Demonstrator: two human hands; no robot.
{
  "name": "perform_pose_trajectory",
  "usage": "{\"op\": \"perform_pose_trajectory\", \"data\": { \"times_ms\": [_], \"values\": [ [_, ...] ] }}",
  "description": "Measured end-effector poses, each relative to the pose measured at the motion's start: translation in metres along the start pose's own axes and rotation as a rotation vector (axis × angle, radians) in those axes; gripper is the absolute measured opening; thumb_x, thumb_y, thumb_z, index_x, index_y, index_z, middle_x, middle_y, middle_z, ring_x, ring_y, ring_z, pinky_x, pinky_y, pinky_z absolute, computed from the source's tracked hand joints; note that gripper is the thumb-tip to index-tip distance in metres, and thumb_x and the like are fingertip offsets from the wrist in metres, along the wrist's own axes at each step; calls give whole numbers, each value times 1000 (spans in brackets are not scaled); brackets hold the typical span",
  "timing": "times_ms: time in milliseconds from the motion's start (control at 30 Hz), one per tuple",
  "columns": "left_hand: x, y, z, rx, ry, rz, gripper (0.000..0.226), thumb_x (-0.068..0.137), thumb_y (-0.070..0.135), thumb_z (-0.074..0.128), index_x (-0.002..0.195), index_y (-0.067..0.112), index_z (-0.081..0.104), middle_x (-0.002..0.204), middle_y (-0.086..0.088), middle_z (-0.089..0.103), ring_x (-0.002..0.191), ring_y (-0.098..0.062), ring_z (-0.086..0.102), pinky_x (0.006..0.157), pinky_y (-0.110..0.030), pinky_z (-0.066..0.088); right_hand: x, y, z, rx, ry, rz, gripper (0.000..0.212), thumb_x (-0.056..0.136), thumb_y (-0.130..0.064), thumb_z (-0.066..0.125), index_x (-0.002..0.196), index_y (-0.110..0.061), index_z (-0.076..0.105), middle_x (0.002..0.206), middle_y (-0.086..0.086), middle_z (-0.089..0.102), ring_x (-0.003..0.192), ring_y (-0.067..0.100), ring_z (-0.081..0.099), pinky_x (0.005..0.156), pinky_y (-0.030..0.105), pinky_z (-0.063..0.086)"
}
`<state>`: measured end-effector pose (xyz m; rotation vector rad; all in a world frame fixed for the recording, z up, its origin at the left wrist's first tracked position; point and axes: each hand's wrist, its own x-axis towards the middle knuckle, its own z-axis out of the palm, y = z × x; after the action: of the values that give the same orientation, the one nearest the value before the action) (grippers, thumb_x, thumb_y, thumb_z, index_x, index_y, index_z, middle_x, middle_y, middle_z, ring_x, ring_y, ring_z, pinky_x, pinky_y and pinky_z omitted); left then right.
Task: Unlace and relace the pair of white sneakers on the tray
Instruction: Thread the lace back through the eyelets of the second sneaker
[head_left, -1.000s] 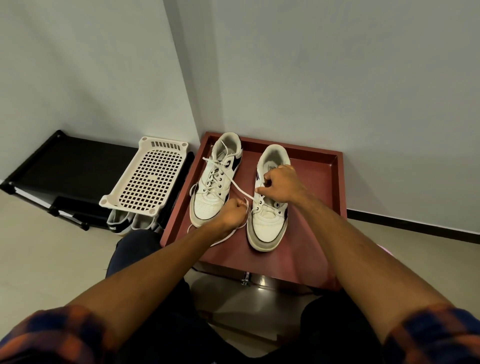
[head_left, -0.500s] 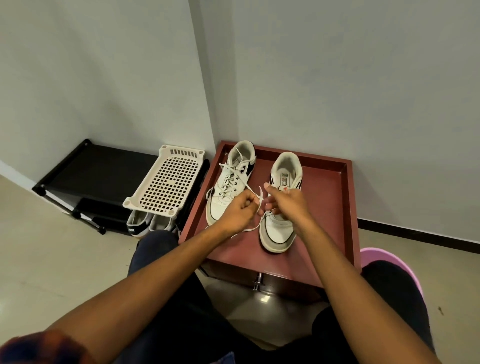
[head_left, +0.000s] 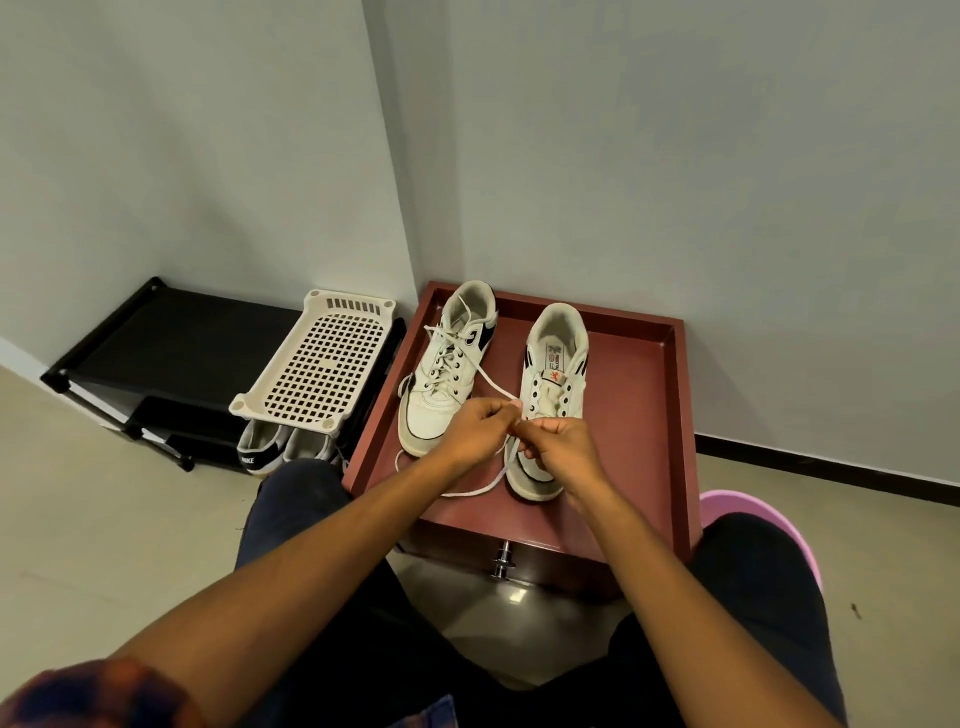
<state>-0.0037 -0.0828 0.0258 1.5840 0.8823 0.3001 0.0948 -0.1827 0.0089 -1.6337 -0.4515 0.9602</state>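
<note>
Two white sneakers with black trim stand on a dark red tray. The left sneaker is laced. The right sneaker shows empty eyelets along its upper part. My left hand and my right hand meet over the right sneaker's toe, fingers pinched on a white lace. One end runs up to the left sneaker's top. A slack loop of the white lace lies on the tray below my hands. My hands hide the right sneaker's lower eyelets.
A white perforated plastic basket rests on a black shoe rack left of the tray, with another pair of shoes beneath it. A pink stool edge shows by my right knee. A metal knob sticks out below the tray.
My right hand came down from the right sneaker's tongue to meet my left hand over the toe. The lace went from taut to looping on the tray. The camera tilted up.
</note>
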Motion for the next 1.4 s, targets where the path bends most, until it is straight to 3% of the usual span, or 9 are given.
{"op": "perform_pose_trajectory", "data": {
  "times_ms": [100,267,400,567,800,967,1133,1300,1400],
  "values": [
    [3,3,10,-80,25,-46,21,99,10,56,92,1,74,73,0,68,64,-1,61,65,-13,48,-2,5,4,-61,2,-7,33,92,-13,72,60,-9,69,56,7,59,51,11,45,53,22,36],
    [14,-4,16,-59,73,-67,22,100,6,53,95,-2,72,74,-3,68,54,3,60,56,-13,45,3,3,-11,-203,-16,16,24,90,-19,75,69,-8,77,59,1,70,54,6,59,60,22,47],
    [18,-5,17,187,74,77,22,101,15,55,101,3,73,70,2,66,54,6,60,59,-12,44,14,-1,-41,-428,264,15,19,86,-34,77,71,-22,78,62,-11,71,59,-1,66,61,24,47],
    [27,0,20,478,5,224,25,98,14,55,116,6,72,98,-10,73,90,-20,69,84,-33,53,28,-3,-49,-607,446,5,51,82,-56,77,54,-15,65,45,-8,57,47,9,55,50,24,31],
    [38,4,27,599,59,293,18,92,19,64,103,15,78,101,1,76,96,-14,69,84,-24,50,42,-7,-46,-760,439,-32,47,81,-52,74,58,-12,66,51,-2,58,49,14,53,46,22,27],
    [45,10,37,714,59,342,18,94,20,60,101,17,77,102,1,74,95,-18,66,81,-32,51,48,-10,-54,-712,358,-33,40,85,-34,69,54,-8,65,46,-1,57,46,16,53,47,28,38],
    [46,9,44,846,-22,384,22,95,19,54,101,18,75,102,-1,67,97,-23,62,80,-40,52,48,-6,-63,-596,334,16,50,87,-27,67,43,-12,51,30,-8,39,38,12,38,46,27,27],
    [48,11,52,853,-37,374,22,94,19,55,101,18,75,105,0,70,99,-25,64,79,-38,52,50,0,-63,-466,300,72,45,75,-45,62,60,-3,70,56,10,67,55,36,64,59,43,55],
    [53,9,51,859,-43,385,22,93,18,56,103,18,76,105,-2,71,99,-26,64,79,-36,51,54,3,-64,-424,298,62,51,65,-52,56,63,-2,69,61,14,69,66,39,69,63,48,58]
  ]
}}
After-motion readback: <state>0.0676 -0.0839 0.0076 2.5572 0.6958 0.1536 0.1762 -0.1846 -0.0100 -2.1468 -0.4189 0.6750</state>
